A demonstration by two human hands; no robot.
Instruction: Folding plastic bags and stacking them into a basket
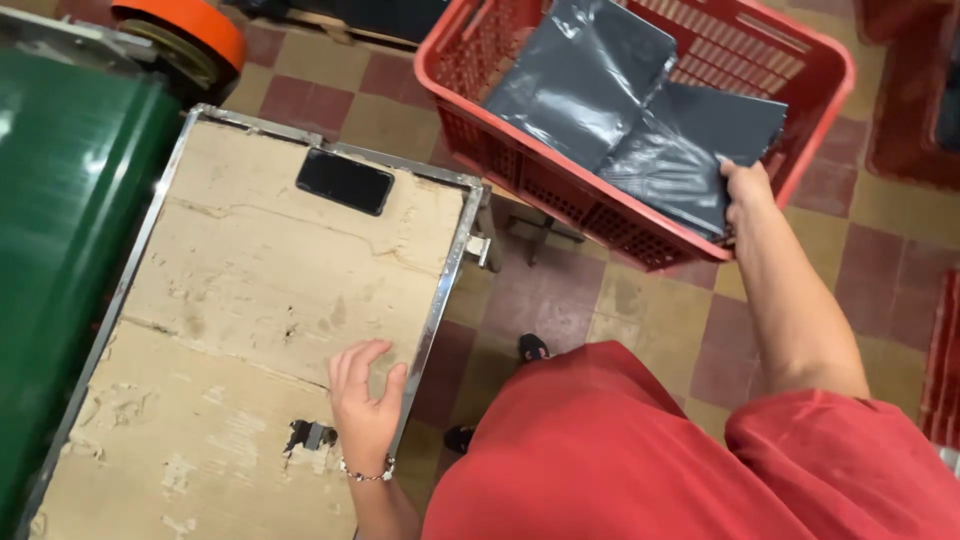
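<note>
My right hand [745,190] is reaching into the red plastic crate [815,120], fingers pinched on the near edge of a grey plastic mailer bag [690,150]. That bag lies against the crate's right wall, near its front rim. A second grey mailer bag [585,75] overlaps it, further back toward the crate's middle. My left hand [365,400] rests flat on the worn tabletop [250,290] at its right edge, fingers loosely spread, thumb near the metal rim, holding nothing. A black phone [344,181] lies near the table's far right corner. A green conveyor belt [60,220] runs along the table's left edge.
</note>
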